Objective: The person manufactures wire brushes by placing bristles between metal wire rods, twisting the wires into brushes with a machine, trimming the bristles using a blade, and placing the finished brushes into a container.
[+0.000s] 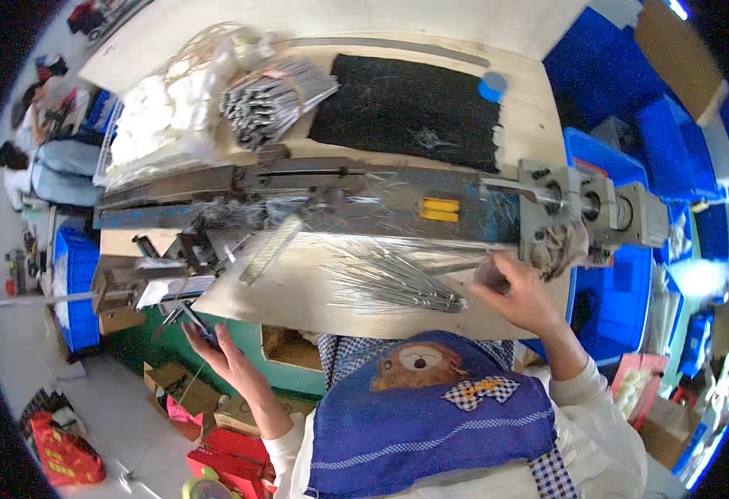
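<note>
My left hand (225, 353) is at the left front of the bench, its fingers closed round a slim dark tool (201, 329) whose kind I cannot make out. Just beyond it is a small metal fixture (183, 279) with dark clamps. My right hand (516, 293) is curled near the bench's right end, and what its fingers hold is hidden. Beside it, a loose fan of thin metal rods (398, 283) lies on the wooden bench top. Behind that hand stands a grey machine head (557, 204) on a long metal bed (381, 195).
Along the back lie a bundle of metal rods (269, 100), white plastic bags (161, 108) and a black mat (414, 108) with a blue cap (492, 86). Blue bins (614, 299) stand at the right. Cardboard boxes (180, 387) sit below at the left. Other people (53, 158) are at far left.
</note>
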Demonstrator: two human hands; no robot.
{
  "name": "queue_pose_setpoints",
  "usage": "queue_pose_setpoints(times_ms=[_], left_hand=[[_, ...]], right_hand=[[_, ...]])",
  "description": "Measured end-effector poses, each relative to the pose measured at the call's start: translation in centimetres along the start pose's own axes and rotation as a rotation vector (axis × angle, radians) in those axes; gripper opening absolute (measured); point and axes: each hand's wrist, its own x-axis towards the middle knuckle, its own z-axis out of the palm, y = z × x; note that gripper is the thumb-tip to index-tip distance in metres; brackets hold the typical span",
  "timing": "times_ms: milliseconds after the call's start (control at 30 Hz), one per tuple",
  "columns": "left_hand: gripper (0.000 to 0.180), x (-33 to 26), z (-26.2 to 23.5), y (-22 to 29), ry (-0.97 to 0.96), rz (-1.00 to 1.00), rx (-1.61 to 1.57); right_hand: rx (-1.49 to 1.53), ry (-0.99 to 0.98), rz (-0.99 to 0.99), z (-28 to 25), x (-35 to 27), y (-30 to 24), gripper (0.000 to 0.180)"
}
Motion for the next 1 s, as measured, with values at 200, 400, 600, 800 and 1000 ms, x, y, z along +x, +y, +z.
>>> queue_pose_setpoints(times_ms=[200,400,600,800,1000], left_hand=[[0.038,-4.8,4.4,4.5,-0.061,0.536,-0.094],[0.018,-6.4,8.4,8.7,-0.694,0.675,-0.101],[0.029,-6.3,11.9,10.9,-0.869,0.802,-0.225],[0.030,-6.0,12.9,11.3,-1.006,0.835,-0.241],[0.038,-5.9,15.3,13.8,-1.132,0.959,-0.153]], right_hand=[[-0.300,-0.366,0.149,2.2,-1.6,0.7,0.023],[-0.265,-0.379,0.191,3.2,-1.9,2.0,0.026],[-0.230,-0.147,0.167,4.1,-2.5,0.8,0.027],[-0.153,-0.099,0.186,3.0,-3.0,1.9,0.032],[-0.430,-0.065,-0.040,0.3,-2.2,0.2,0.025]])
